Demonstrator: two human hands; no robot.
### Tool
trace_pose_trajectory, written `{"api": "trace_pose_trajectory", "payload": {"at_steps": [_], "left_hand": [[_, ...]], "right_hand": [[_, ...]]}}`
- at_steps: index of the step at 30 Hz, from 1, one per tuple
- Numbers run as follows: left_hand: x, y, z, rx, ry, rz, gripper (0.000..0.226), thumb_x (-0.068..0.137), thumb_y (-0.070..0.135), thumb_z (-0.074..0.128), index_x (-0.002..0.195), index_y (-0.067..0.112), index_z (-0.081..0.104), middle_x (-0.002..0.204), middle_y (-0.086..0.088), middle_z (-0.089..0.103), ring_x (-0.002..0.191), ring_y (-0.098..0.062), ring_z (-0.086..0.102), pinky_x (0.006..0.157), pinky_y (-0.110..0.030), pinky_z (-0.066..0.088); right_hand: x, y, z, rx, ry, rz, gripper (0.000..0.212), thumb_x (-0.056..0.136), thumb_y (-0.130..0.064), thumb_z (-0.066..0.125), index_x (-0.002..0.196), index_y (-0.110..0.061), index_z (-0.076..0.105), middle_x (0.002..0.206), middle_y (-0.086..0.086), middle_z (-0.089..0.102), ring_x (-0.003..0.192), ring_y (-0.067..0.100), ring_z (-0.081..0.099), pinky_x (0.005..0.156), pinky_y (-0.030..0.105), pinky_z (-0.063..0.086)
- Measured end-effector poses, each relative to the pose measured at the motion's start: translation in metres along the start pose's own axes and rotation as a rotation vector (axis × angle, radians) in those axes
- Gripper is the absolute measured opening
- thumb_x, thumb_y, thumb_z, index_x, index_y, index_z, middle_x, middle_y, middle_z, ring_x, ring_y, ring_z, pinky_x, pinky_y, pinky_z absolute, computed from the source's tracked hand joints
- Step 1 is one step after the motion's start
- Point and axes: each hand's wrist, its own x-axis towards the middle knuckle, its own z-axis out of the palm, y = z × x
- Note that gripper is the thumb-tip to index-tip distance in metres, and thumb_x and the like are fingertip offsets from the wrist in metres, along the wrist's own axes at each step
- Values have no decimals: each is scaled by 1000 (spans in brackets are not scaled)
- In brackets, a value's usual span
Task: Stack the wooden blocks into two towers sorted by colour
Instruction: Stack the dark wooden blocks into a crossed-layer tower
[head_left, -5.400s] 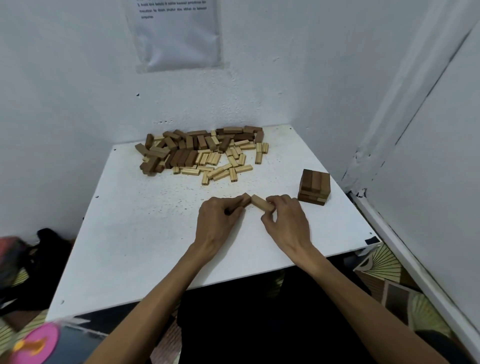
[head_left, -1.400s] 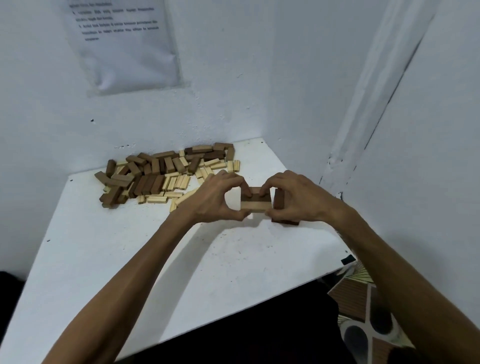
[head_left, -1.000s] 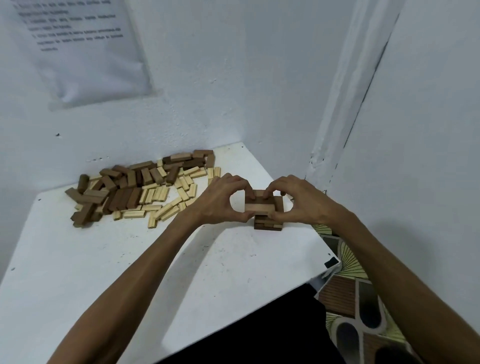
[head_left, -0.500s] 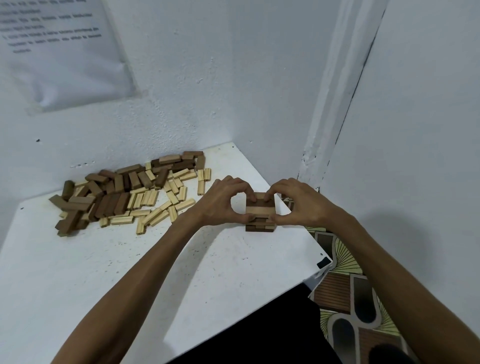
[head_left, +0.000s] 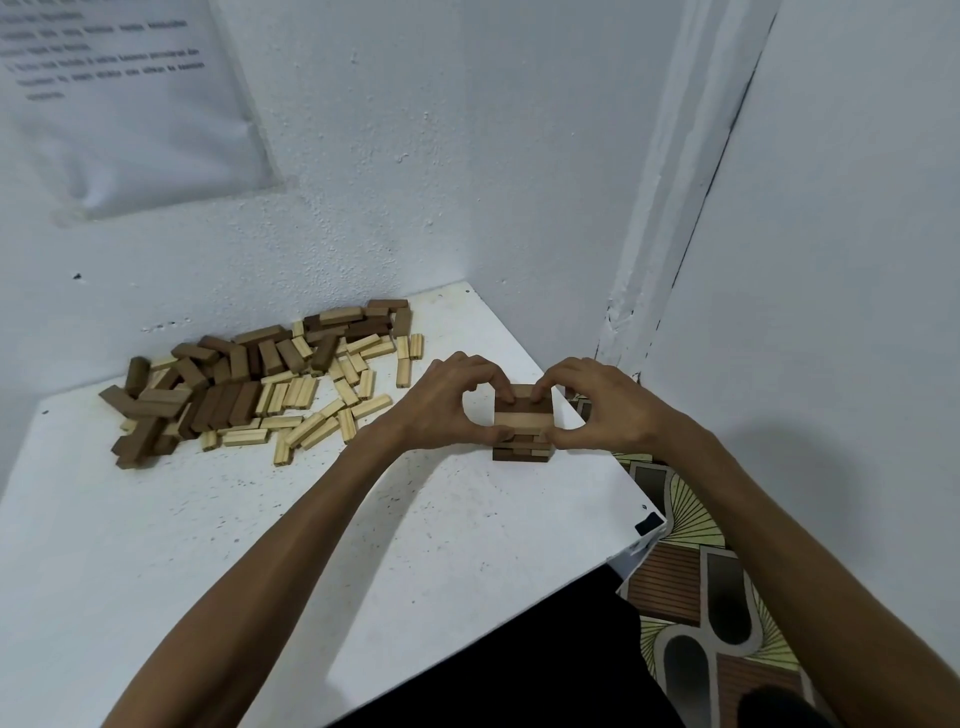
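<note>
A person squares up the top layer of a short tower (head_left: 521, 453) of wooden blocks at a white table (head_left: 218, 561) set into the corner of a room. The left hand (head_left: 441, 410) and right hand (head_left: 597, 410) close in on the layer from opposite sides. Each pinches it between a thumb low at the near face and curled fingers hooked over the far edge, a grip that appears meant to press the side-by-side blocks (head_left: 522, 418) flush and line them up over the courses below. The tower stands close to the table's right edge, apparently set apart from the unsorted pile (head_left: 249, 384) so that building has room. That pile, dark and pale blocks jumbled together, lies against the far wall to the left, with pale ones spilling nearest the left hand. The tower's lower courses look dark brown. The near block in the top layer reads paler, though the light makes its colour hard to judge. No second tower is in view, so most of the sorting seems to lie ahead. A printed sheet (head_left: 119, 104) hangs on the wall above the pile, its text too blurred to read, and a patterned mat (head_left: 691, 597) covers the floor beside the table.
</note>
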Motion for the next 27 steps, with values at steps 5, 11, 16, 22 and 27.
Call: {"api": "trace_pose_trajectory", "payload": {"at_steps": [5, 11, 16, 22, 27], "left_hand": [[-2, -2, 0, -68, -18, -30, 40, 73, 55, 79, 105, 38, 65, 118, 18, 66, 103, -18, 54, 91, -51, 47], [-6, -3, 2, -140, -13, -30, 40, 75, 48, 81, 109, 36, 65, 122, 16, 66, 109, -18, 55, 95, -49, 47], [-10, -4, 4, -172, -1, -62, 44, 75, 45, 82, 114, 36, 66, 123, 20, 66, 110, -16, 56, 97, -44, 46], [-10, -7, 4, -180, 4, -74, 44, 75, 32, 90, 113, 35, 68, 122, 20, 68, 109, -17, 56, 97, -43, 46], [-11, -6, 5, -180, 31, -93, 45, 75, 29, 93, 114, 33, 70, 119, 20, 68, 109, -12, 57, 87, -28, 37]], "right_hand": [[0, 1, 1, 33, 0, 22, 42, 80, -38, 83, 116, -37, 63, 112, -25, 54, 102, 1, 53, 82, 20, 42], [-3, 6, 6, 48, -17, 44, 48, 80, -46, 82, 121, -43, 57, 115, -31, 52, 109, -6, 48, 79, 17, 37], [-4, 4, 8, 59, -6, 57, 51, 80, -45, 82, 121, -48, 52, 115, -36, 53, 109, -5, 49, 78, 19, 38], [-4, 3, 7, 67, -12, 70, 50, 81, -38, 85, 120, -45, 54, 113, -35, 55, 105, -2, 52, 76, 17, 38], [-6, 1, 5, 75, -8, 89, 49, 81, -36, 86, 118, -46, 55, 110, -35, 55, 101, -4, 52, 76, 20, 39]]}}
